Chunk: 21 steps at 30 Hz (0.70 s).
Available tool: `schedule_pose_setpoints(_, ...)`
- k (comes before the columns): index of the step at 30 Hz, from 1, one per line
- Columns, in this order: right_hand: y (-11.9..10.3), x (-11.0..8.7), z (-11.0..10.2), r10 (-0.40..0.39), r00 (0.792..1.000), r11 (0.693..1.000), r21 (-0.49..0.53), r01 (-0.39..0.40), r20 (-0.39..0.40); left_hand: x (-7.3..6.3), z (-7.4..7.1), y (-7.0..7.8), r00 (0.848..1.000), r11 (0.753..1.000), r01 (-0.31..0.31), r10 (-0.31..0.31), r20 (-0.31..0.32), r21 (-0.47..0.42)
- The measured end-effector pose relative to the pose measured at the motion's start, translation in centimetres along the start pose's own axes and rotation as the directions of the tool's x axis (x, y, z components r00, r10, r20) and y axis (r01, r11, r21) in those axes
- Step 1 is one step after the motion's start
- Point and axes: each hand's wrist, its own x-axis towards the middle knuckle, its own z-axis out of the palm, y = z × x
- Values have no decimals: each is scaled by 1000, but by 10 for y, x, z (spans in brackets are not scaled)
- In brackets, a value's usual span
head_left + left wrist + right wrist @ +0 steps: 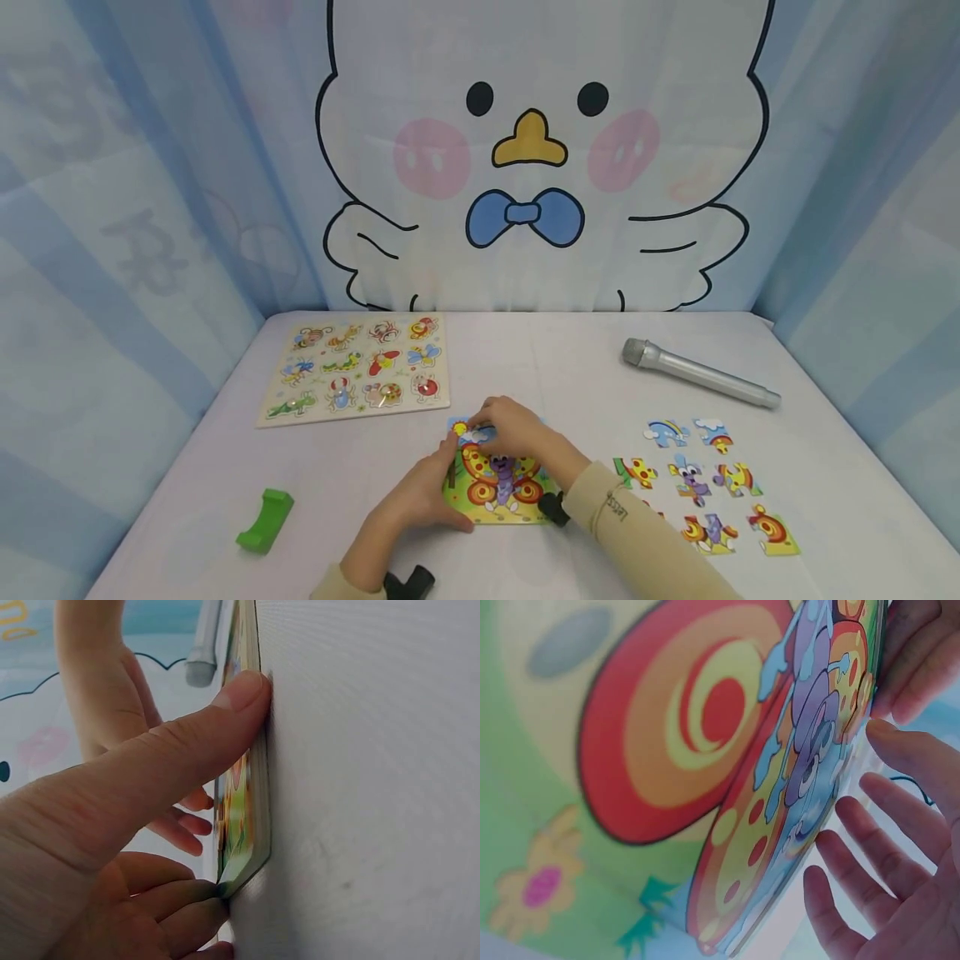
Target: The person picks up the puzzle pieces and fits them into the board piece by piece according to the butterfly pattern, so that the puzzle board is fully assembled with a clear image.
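A butterfly puzzle board (506, 482) lies flat at the table's middle. My left hand (426, 493) holds its left side, with the thumb (241, 690) against the near edge and the fingertips (206, 889) at the far-left edge. My right hand (517, 429) is over the board's upper-left part, its fingers (877, 859) extended and spread. Its thumb (900, 746) touches the left side of the board, where a slightly raised puzzle piece (865, 694) shows. Loose puzzle pieces (690, 479) lie spread out to the right.
Behind, on the left, lies an insect peg board (360, 367). A green curved block (266, 521) is at the front left, and a silver microphone (701, 373) lies at the back right. A curtain (525, 267) with a cartoon print stands behind the table.
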Motion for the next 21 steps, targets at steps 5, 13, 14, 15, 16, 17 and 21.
schedule_pose_setpoints(5, 2, -6, -4, -13, 1000, 996, 88, 15, -23, 1, 0, -3, 1000, 1000, -30, 30, 4, 5)
schedule_pose_setpoints(13, 14, -21, -11, 1, 999, 987, 158, 6, -44, 1, -1, -4, 1000, 1000, -27, 27, 1, -1)
schedule_pose_setpoints(14, 16, -23, -12, 6, 999, 986, 164, 2, -45, 2, -1, -4, 1000, 1000, -26, 26, 2, -1)
schedule_pose_setpoints(15, 18, -26, -13, 13, 999, 986, 169, -5, -47, 2, -1, -4, 1000, 1000, -24, 24, 3, 1)
schedule_pose_setpoints(16, 20, -28, -14, 23, 998, 985, 173, -14, -51, 2, -1, -4, 1000, 1000, -24, 24, 4, 0)
schedule_pose_setpoints(17, 22, -30, -15, 32, 998, 985, 171, -22, -55, 2, -1, -4, 1000, 1000, -23, 23, 5, -2)
schedule_pose_setpoints(21, 30, -39, -21, 68, 995, 981, 188, -53, -71, 2, -1, -3, 1000, 1000, -18, 18, 6, -7)
